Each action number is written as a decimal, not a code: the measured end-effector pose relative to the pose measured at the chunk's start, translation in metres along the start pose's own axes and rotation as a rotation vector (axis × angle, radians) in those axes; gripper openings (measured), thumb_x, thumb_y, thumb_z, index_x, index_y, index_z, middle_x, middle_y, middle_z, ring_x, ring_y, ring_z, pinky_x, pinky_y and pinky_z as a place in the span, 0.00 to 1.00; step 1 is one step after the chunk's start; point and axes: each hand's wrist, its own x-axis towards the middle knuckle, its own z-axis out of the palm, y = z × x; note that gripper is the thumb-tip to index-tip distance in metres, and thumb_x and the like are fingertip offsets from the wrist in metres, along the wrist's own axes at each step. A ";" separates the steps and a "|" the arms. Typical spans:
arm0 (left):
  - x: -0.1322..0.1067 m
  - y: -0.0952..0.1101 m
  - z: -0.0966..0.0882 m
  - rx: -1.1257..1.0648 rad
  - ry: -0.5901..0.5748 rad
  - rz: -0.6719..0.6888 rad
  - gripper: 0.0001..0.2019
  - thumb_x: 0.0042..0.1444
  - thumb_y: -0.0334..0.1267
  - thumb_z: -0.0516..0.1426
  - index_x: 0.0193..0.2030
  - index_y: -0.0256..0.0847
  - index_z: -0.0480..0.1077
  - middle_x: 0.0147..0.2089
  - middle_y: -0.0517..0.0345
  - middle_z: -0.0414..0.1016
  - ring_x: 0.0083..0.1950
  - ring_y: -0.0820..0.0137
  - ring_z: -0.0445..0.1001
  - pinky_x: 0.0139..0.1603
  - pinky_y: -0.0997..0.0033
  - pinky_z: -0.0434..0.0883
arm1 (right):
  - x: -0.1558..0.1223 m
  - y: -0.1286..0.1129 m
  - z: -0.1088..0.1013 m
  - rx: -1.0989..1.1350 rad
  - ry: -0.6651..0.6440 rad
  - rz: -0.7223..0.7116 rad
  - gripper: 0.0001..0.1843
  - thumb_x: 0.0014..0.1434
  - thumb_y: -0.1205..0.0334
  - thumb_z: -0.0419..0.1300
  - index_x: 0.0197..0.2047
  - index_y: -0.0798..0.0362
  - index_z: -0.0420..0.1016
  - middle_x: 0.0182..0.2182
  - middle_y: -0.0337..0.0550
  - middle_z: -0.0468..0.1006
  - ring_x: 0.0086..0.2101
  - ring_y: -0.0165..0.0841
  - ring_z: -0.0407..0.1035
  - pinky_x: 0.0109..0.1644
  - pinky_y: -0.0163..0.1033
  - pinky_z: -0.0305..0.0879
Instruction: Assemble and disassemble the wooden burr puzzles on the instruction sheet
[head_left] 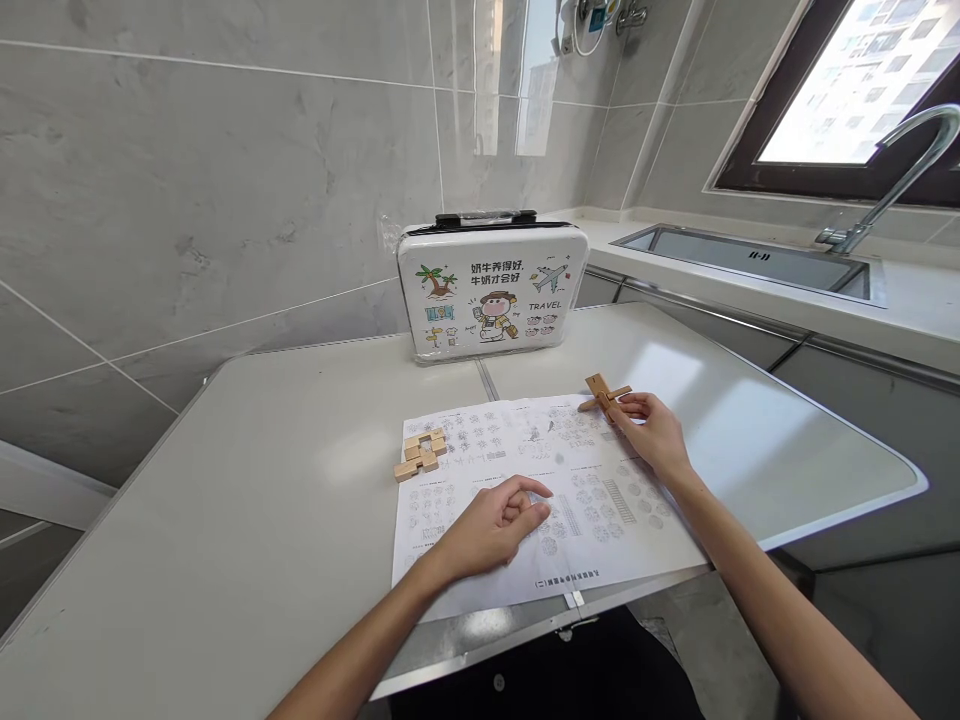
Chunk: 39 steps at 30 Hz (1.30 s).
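Note:
A printed instruction sheet (525, 480) lies on the white folding table (247, 480). My right hand (651, 430) rests at the sheet's far right edge, fingertips pinched on a small crossed wooden puzzle assembly (602, 394). My left hand (496, 525) sits on the sheet's near half, fingers curled loosely toward the thumb, with nothing visible in them. A cluster of loose wooden puzzle pieces (420, 453) lies on the sheet's left edge, apart from both hands.
A white illustrated carry case (491, 290) stands upright at the table's far edge against the tiled wall. A steel sink (750, 255) with a curved faucet (892, 170) sits on the counter to the right, under a window.

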 end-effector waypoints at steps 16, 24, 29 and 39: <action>-0.002 0.001 0.001 0.042 0.019 0.020 0.20 0.67 0.54 0.55 0.56 0.42 0.71 0.28 0.68 0.59 0.25 0.76 0.60 0.28 0.74 0.60 | -0.038 -0.001 -0.017 -0.059 0.034 0.012 0.22 0.55 0.47 0.66 0.48 0.51 0.74 0.48 0.52 0.82 0.39 0.42 0.77 0.46 0.49 0.72; -0.002 0.002 -0.019 0.372 0.359 0.195 0.14 0.71 0.47 0.51 0.49 0.43 0.75 0.32 0.61 0.68 0.34 0.70 0.67 0.37 0.69 0.67 | -0.113 -0.023 -0.023 0.098 -0.166 -0.071 0.18 0.62 0.46 0.63 0.49 0.49 0.74 0.45 0.49 0.82 0.42 0.41 0.77 0.50 0.47 0.73; -0.009 -0.008 -0.061 0.756 0.619 0.370 0.09 0.69 0.43 0.55 0.51 0.45 0.71 0.50 0.51 0.73 0.51 0.61 0.71 0.53 0.58 0.71 | -0.123 -0.021 -0.022 0.179 -0.215 -0.043 0.19 0.62 0.43 0.64 0.47 0.49 0.75 0.42 0.48 0.81 0.43 0.40 0.77 0.52 0.46 0.74; -0.039 -0.033 -0.130 1.032 0.589 0.212 0.31 0.58 0.55 0.63 0.64 0.46 0.63 0.62 0.48 0.70 0.63 0.52 0.67 0.63 0.47 0.67 | -0.123 -0.026 -0.023 0.111 -0.220 -0.067 0.19 0.63 0.42 0.63 0.45 0.49 0.76 0.40 0.47 0.82 0.41 0.41 0.77 0.50 0.46 0.74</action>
